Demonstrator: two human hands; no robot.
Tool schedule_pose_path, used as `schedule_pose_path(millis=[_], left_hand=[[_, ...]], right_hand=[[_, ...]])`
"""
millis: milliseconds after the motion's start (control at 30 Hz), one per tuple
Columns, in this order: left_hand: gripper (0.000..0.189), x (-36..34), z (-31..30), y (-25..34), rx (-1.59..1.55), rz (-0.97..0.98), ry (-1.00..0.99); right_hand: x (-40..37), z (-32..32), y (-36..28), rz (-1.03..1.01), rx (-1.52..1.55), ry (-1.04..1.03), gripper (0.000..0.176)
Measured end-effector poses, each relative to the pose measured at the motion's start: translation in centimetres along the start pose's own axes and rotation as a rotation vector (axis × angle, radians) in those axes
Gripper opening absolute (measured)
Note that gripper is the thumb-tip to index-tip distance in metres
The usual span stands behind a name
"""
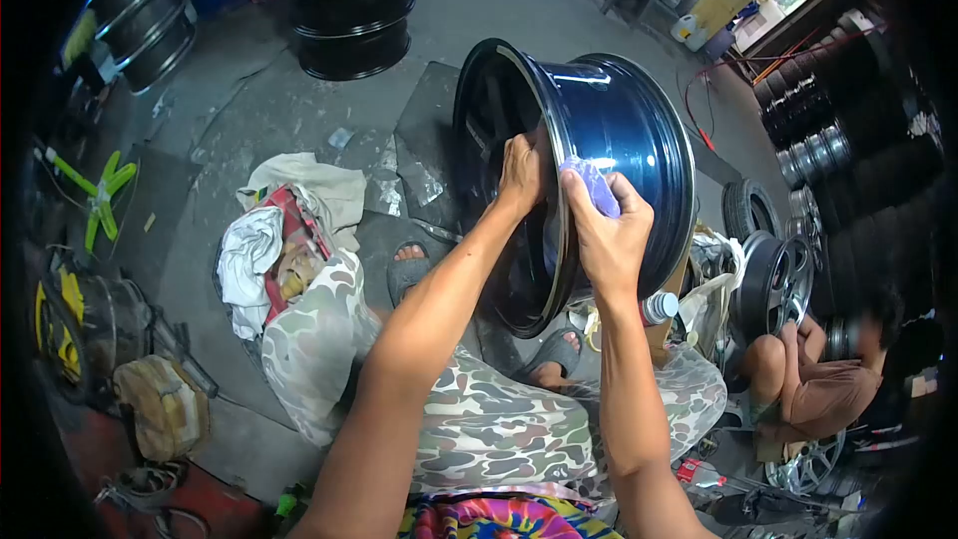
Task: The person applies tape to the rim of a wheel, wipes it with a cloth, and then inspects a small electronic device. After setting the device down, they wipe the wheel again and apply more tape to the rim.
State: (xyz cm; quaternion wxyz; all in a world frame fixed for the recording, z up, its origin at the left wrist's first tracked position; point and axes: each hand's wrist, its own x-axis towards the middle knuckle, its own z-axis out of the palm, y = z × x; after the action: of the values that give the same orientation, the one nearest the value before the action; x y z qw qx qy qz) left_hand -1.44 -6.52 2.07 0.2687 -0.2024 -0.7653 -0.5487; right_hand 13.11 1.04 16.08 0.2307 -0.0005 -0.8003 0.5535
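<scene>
A glossy dark blue wheel rim (629,130) stands on edge between my knees. My left hand (521,175) grips the rim's front lip and steadies it. Pressed against the barrel just behind that lip is a purple pad (591,185), held in the fingers of my right hand (607,230). I sit low in camouflage trousers with sandalled feet on the concrete floor (249,110).
Stacked black rims (351,10) stand at the back and more rims (150,20) at the far left. Rags and a red box (289,240) lie left of my knee. A person (813,379) crouches at right beside a silver wheel (773,284); tyres (848,130) line the right wall.
</scene>
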Motion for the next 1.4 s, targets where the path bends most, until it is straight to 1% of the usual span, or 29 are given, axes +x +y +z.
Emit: schedule_pose_path(millis=[33,67,100,133,167,200,267,300,333,367,433,467,500,567,600,633,700,733,800,833,900,1000,1067,1167,1200,1267,1300,1367,1400], left_hand=[[0.03,-1.2,1.5,-1.8,-0.006,0.04,0.076],[0.031,-1.8,3.4,-6.1,0.017,0.019,0.052],[0.031,-0.5,-0.5,0.8,0.141,0.022,0.005],[0.029,0.1,-1.4,2.1,0.043,-0.063,-0.038],[0.028,0.7,-1.8,2.4,-0.053,-0.146,-0.076],[0.025,1.0,-1.8,2.1,0.026,-0.043,-0.01],[0.024,1.2,-1.9,1.7,0.004,-0.016,0.016],[0.034,1.4,-1.8,1.6,-0.015,0.004,0.051],[0.033,1.5,-1.4,1.4,-0.065,-0.06,0.1],[0.033,1.3,0.0,-0.3,-0.064,-0.065,0.109],[0.028,0.2,4.3,-6.4,0.005,0.0,0.442],[0.035,0.8,2.6,-6.4,-0.057,-0.209,0.053],[0.035,1.5,0.9,-4.6,-0.055,-0.207,0.05],[0.04,2.1,-2.1,-0.1,0.032,-0.202,-0.225],[0.044,1.2,-1.6,-0.2,-0.039,-0.152,-0.042],[0.044,1.2,-1.2,-0.2,-0.041,-0.15,-0.032],[0.045,0.9,-0.5,-0.2,-0.217,-0.289,0.143],[0.047,0.6,-1.1,0.3,-0.2,-0.266,0.098],[0.048,0.8,-0.8,-1.3,-0.2,-0.252,0.034],[0.048,1.0,-0.8,-1.8,-0.206,-0.231,-0.018],[0.047,0.5,-0.4,-1.6,-0.157,-0.255,0.038],[0.046,0.6,-0.5,-0.8,-0.203,-0.323,-0.011],[0.044,0.0,-0.3,-0.5,-0.144,-0.178,0.107],[0.041,0.4,-2.5,3.3,-0.147,-0.121,0.094],[0.041,0.8,-2.2,2.7,-0.148,-0.115,0.095],[0.039,0.9,-1.2,0.9,0.05,0.034,0.14],[0.039,0.8,-1.5,1.5,0.049,0.031,0.139],[0.04,0.7,-2.6,3.1,-0.005,-0.085,0.028],[0.04,0.3,-2.1,2.3,-0.003,-0.086,0.028]], right_hand=[[0.5,-0.1,-0.2,0.004,-0.005,-0.008,0.036],[1.3,-0.4,-0.2,-0.057,-0.106,-0.037,0.037],[2.2,-0.5,-0.1,-0.117,-0.205,-0.062,0.038],[3.3,0.2,-0.2,-0.092,-0.189,-0.053,0.039],[4.3,0.6,-0.5,-0.103,-0.203,-0.078,0.038],[4.7,0.7,-0.7,-0.065,-0.184,-0.105,0.038],[4.4,0.0,-0.9,-0.053,-0.219,-0.15,0.038],[3.5,-0.9,-0.8,-0.081,-0.271,-0.175,0.038],[2.5,-1.5,-0.6,-0.07,-0.228,-0.184,0.038],[2.7,-1.5,-0.6,-0.074,-0.23,-0.194,0.038],[2.6,-1.6,-0.2,-0.068,-0.194,-0.196,0.039],[3.1,-1.3,-0.6,-0.092,-0.192,-0.206,0.039],[3.0,-1.0,-0.4,-0.092,-0.189,-0.203,0.039],[2.9,-0.5,0.2,-0.112,-0.158,-0.162,0.037],[1.6,-0.7,0.6,-0.167,-0.123,-0.119,0.035],[0.1,-1.2,1.5,-0.158,-0.145,-0.099,0.031],[-3.1,-1.5,2.9,-0.232,-0.204,-0.007,0.025],[-3.2,-1.3,3.4,-0.225,-0.203,-0.014,0.025],[-3.7,-1.0,3.6,-0.393,-0.244,0.096,0.022],[-3.4,-0.7,2.9,-0.381,-0.266,0.101,0.02],[-3.4,-0.4,3.0,-0.356,-0.24,0.119,0.021],[-4.8,-0.7,3.1,-0.34,-0.26,0.155,0.02],[-4.4,-0.4,2.8,-0.365,-0.272,0.165,0.021],[-4.3,0.2,2.3,-0.366,-0.283,0.2,0.021],[-4.7,0.1,2.6,-0.381,-0.307,0.22,0.021],[-5.4,0.0,3.5,-0.39,-0.315,0.239,0.02],[-5.2,0.1,3.3,-0.388,-0.317,0.238,0.02],[-4.0,0.6,2.5,-0.483,-0.342,0.259,0.02],[-3.3,1.0,2.2,-0.521,-0.353,0.263,0.02]])
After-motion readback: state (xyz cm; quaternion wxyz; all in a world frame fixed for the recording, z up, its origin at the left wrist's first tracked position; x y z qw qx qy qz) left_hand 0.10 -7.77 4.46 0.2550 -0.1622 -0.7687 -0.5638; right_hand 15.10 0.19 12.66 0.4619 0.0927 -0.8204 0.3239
